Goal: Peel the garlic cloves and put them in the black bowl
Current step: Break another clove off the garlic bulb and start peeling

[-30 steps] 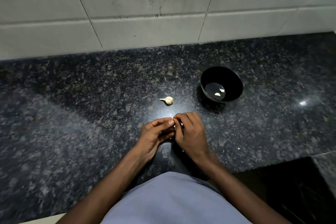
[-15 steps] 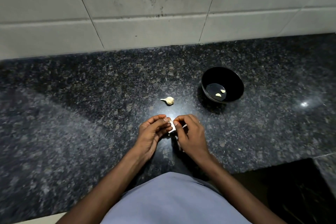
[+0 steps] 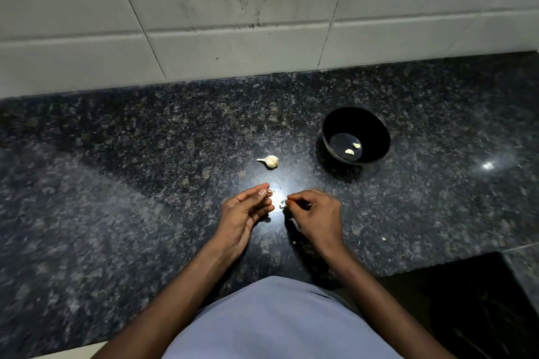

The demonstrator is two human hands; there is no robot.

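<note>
- Left hand (image 3: pixel 243 214) has fingers curled w/ thumb on fingertips; prob pinching the clove, but glare hides it, can't tell.
- Right hand (image 3: pixel 316 217) pinches a bit of skin (image 3: pixel 282 206).
- Tip imo: drop skin on counter (image 3: pixel 116 183), not in black bowl (image 3: pixel 376 128), far right, w/ 2 peeled cloves (image 3: pixel 349 151).
- Garlic bulb (image 3: pixel 271 161) sits just beyond the hands.

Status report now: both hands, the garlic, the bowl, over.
Left hand pinches a clove at its fingertips; right hand curled on a peel scrap. Two peeled cloves in black bowl. Unpeeled garlic piece waits; path clear.
</note>
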